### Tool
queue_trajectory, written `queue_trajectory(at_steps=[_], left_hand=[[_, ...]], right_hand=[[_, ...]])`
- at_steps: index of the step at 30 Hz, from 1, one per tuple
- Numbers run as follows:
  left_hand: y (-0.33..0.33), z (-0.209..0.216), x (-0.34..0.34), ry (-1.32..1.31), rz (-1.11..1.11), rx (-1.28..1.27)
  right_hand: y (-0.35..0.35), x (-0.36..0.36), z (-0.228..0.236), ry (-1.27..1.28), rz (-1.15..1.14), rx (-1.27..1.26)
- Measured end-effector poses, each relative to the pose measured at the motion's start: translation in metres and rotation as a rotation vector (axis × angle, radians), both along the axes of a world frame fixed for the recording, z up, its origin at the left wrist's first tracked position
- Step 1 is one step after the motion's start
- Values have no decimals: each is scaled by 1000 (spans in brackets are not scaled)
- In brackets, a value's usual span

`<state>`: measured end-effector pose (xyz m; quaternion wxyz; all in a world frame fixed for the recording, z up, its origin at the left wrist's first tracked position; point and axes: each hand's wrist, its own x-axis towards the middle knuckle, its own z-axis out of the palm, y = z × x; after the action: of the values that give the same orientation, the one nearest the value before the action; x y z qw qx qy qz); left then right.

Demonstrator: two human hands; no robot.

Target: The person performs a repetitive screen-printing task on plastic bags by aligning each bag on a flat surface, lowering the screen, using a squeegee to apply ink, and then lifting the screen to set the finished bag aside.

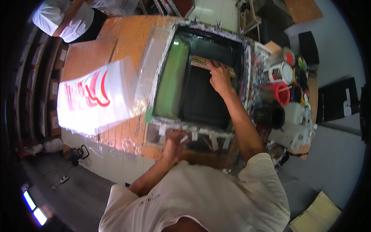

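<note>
A silk-screen frame [161, 77] lies on the table in front of me, its edges crusted with dried ink. Its mesh is dark, with a green strip along the left side. My right hand [220, 75] grips a wooden squeegee [199, 62], which lies across the far half of the mesh. At the frame's near edge, my left hand [175, 142] rests with its fingers loosely bent and apart, beside pale strips of tape [194, 135]. No object shows clearly in it.
A stack of clear plastic sheets [91, 96] printed in red lies on the wooden table [127, 42] at left. Paint cans [280, 73], a red cup [281, 94] and a dark pot [270, 115] crowd the right side. Another person [71, 19] stands at the far left.
</note>
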<state>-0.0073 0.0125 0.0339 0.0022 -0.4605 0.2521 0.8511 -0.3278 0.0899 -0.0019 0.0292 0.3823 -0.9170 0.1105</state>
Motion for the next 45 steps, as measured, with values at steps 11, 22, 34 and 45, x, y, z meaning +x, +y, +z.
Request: queue_trajectory(at_steps=[11, 22, 34, 45], left_hand=[[0, -17, -3, 66, -85, -57], [-2, -55, -4, -16, -64, -53], [7, -39, 7, -44, 4, -74], [-7, -27, 7, 96, -96, -95]], right_hand=[[64, 212, 58, -362, -7, -32], [50, 213, -7, -89, -113, -115], [-28, -52, -14, -9, -253, 39], [54, 125, 90, -573, -20, -55]])
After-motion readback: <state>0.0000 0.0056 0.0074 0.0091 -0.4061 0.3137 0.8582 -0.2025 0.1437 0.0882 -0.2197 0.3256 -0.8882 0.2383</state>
